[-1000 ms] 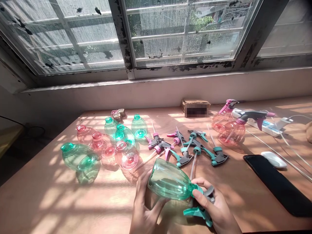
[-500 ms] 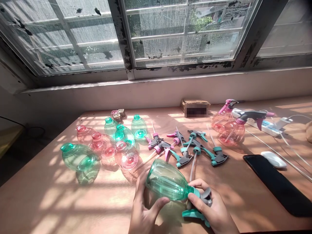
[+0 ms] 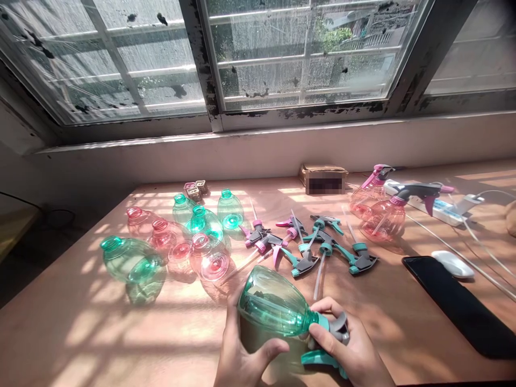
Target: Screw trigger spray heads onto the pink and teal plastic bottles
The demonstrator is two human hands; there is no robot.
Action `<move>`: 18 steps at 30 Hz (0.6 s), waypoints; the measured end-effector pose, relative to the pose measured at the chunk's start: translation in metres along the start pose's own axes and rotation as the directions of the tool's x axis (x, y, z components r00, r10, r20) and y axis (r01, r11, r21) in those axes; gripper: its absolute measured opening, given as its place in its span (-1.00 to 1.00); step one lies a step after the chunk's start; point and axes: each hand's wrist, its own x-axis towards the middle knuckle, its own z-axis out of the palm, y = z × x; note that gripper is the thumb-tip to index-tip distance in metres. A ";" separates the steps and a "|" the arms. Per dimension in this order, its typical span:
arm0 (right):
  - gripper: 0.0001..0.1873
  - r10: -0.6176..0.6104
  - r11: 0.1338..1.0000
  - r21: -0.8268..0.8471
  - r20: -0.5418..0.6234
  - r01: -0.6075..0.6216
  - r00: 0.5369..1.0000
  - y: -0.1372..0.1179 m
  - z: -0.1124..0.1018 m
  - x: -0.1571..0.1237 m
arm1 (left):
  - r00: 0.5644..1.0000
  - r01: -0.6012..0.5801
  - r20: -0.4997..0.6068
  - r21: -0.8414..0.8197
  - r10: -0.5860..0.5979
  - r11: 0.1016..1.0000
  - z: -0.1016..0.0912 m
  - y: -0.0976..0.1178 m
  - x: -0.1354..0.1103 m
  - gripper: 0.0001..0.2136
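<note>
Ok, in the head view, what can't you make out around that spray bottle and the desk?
All in the head view:
Lower side of the teal spray head: hidden by the right hand.
Part of the green bottle: hidden by the left hand.
Front of the cardboard box: blurred out.
Tan object: cut off by the right edge, so unidentifiable.

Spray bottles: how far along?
Done: two pink bottles by the power strip have trigger heads on. In hand: the left hand grips a teal bottle while the right hand holds a teal trigger head at its neck. Left: loose pink and teal bottles and loose trigger heads on the table.
</note>
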 end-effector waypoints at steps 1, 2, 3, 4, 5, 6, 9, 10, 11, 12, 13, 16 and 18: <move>-0.51 0.003 1.000 -0.002 -0.002 -0.003 1.000 0.000 0.000 0.000 | 1.000 -0.016 -0.001 0.016 0.016 1.000 0.000 -0.002 0.000 -0.06; -0.51 0.003 1.000 -0.004 -0.005 -0.003 1.000 -0.001 0.000 0.000 | 0.999 -0.033 -0.003 0.032 0.033 0.999 0.000 -0.003 0.001 -0.08; -0.51 0.000 1.000 -0.008 -0.008 0.000 1.000 -0.001 0.000 0.000 | 0.998 -0.055 -0.011 0.053 0.056 0.997 0.000 -0.005 0.002 -0.11; -0.51 -0.006 1.000 -0.014 -0.012 0.005 1.000 -0.001 0.000 0.000 | 0.996 -0.082 -0.020 0.077 0.084 0.994 -0.001 -0.006 0.003 -0.13; -0.51 -0.011 1.000 -0.021 -0.015 0.011 1.000 -0.001 0.000 0.000 | 0.993 -0.114 -0.025 0.100 0.117 0.988 -0.001 -0.006 0.005 -0.16; -0.51 -0.015 1.000 -0.023 -0.019 0.014 1.000 -0.001 0.000 0.000 | 0.988 -0.147 -0.022 0.118 0.151 0.982 -0.001 -0.006 0.006 -0.18; -0.49 -0.009 1.000 -0.005 -0.027 0.008 1.000 -0.001 0.000 0.001 | 0.980 -0.198 0.002 0.140 0.199 0.970 -0.001 -0.003 0.008 -0.28; -0.48 -0.008 1.000 0.001 -0.030 0.008 1.000 -0.001 0.000 0.001 | 0.981 -0.191 0.007 0.145 0.193 0.971 -0.001 -0.002 0.008 -0.31; -0.47 -0.009 1.000 0.002 -0.033 0.009 0.999 -0.001 0.000 0.001 | 0.983 -0.181 0.005 0.149 0.182 0.972 0.000 -0.001 0.008 -0.32; -0.47 -0.011 1.000 0.001 -0.034 0.011 0.999 -0.001 0.001 0.000 | 0.985 -0.169 -0.002 0.148 0.171 0.974 0.000 -0.001 0.007 -0.30; -0.47 -0.013 1.000 -0.001 -0.033 0.013 0.999 -0.002 0.001 0.000 | 0.988 -0.154 -0.009 0.136 0.157 0.979 0.000 -0.001 0.006 -0.27; -0.49 -0.012 1.000 0.000 -0.013 0.012 1.000 -0.002 0.003 0.000 | 0.996 -0.091 -0.011 0.055 0.092 0.994 0.001 -0.002 0.003 -0.15; -0.51 -0.016 1.000 -0.008 0.007 0.016 1.000 -0.001 0.003 0.000 | 0.999 -0.043 -0.015 0.026 0.043 0.999 0.002 -0.003 0.002 -0.17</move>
